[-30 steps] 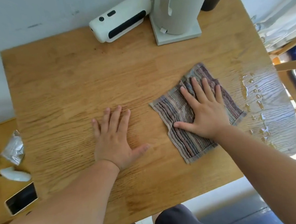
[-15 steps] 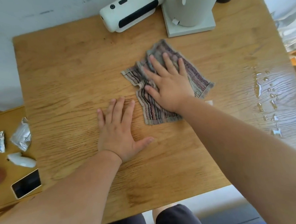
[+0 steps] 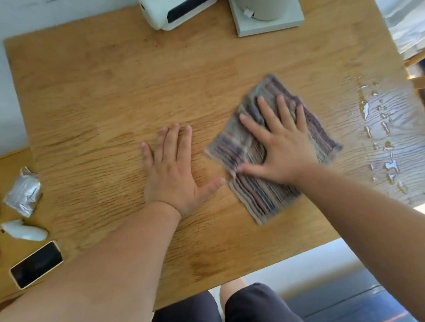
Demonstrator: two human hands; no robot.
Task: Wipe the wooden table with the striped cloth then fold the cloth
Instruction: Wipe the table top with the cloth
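While flat, R hand (image 3: 287, 157) atop cloth (image 3: 257, 198)

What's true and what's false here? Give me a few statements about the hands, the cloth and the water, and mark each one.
1. The right hand presses flat on the striped cloth. True.
2. The left hand grips a corner of the cloth. False: it lies flat on the bare table, beside the cloth.
3. Water drops sit on the table to the right of the cloth. True.
4. The phone lies on the cloth. False: it lies far left, beyond the table's edge.
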